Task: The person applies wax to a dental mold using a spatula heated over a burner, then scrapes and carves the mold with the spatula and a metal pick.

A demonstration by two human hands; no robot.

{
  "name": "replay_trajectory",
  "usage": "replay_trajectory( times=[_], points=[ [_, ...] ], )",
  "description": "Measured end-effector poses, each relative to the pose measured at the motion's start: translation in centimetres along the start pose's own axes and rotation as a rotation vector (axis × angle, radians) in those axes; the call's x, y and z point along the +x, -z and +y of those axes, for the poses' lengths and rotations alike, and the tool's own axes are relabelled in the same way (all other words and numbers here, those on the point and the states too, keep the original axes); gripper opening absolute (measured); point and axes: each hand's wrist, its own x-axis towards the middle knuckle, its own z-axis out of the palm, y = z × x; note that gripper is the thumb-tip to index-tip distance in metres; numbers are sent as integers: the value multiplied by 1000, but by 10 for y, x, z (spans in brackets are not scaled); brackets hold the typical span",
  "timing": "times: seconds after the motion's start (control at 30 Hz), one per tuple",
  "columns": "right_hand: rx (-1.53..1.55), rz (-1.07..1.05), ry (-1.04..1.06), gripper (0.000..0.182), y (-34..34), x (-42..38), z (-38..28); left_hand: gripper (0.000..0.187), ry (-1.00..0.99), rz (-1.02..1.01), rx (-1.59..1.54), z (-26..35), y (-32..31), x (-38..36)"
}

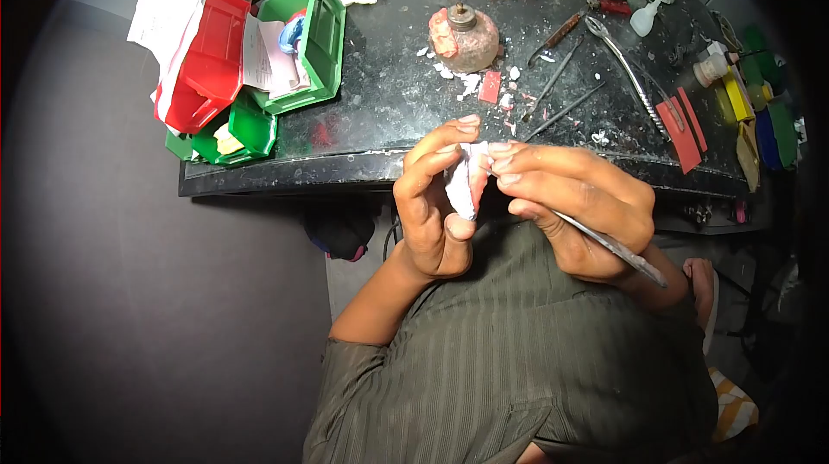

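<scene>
My left hand (432, 201) holds a small white and pink piece (465, 183) between its fingertips and thumb, in front of the table's near edge. In my right hand (579, 205) is a thin metal tool (617, 250), gripped like a pen. Its front end is at the pink side of the piece, partly covered by my fingers. The tool's flat back end sticks out below my right hand, toward the lower right. Both hands are close together, their fingertips nearly meeting at the piece.
On the dark table (380, 119) stands a round glass burner (466, 39) among white crumbs. Tools, a twisted metal handle (626, 63) and pink sheets (678, 132) lie to the right. Red (211, 54) and green bins (324, 54) stand at the left.
</scene>
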Motion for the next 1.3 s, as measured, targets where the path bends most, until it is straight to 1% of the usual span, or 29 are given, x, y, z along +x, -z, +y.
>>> replay_trajectory(
  times=[0.07, 0.13, 0.33, 0.4, 0.53, 0.6, 0.7, 0.83, 0.87, 0.93, 1.1, 1.17, 1.3],
  points=[
    [-3, 9, 3, 19, -2, 0, 2, 54, -18, -4, 17, 0, 0, 0],
    [-6, 19, 7, 19, -3, 1, 2, 55, -21, 10, 101, 1, 0, 0],
    [1, -17, -16, 18, -4, 0, -1, 56, -24, 26, 97, 0, 0, -1],
    [23, -36, 29, 18, -3, 1, -1, 56, -25, 25, 94, 0, 0, -1],
    [33, -60, 28, 16, -2, 0, -3, 55, -23, 14, 104, 0, 1, -3],
    [32, -1, -69, 15, -4, -1, -3, 55, -19, 11, 105, 1, 1, -2],
    [41, 20, -16, 16, -9, -1, 0, 55, -17, 16, 108, 0, 2, -2],
    [52, -59, 34, 15, -3, 0, 0, 55, -14, 8, 103, 0, 2, -3],
    [52, -59, 32, 15, -2, 0, -1, 55, -12, 8, 102, 0, 2, -3],
    [43, -10, -59, 15, -2, 1, -1, 56, -22, 2, 103, -1, 2, -3],
    [35, 7, 6, 15, -7, -1, 4, 57, -20, 12, 97, -2, 3, -3],
    [46, -52, 20, 15, -4, -1, 0, 57, -15, 14, 97, -1, 2, -4],
    [80, -3, -4, 15, -3, 0, 2, 58, -15, 2, 123, 1, 2, -4]
  ],
)
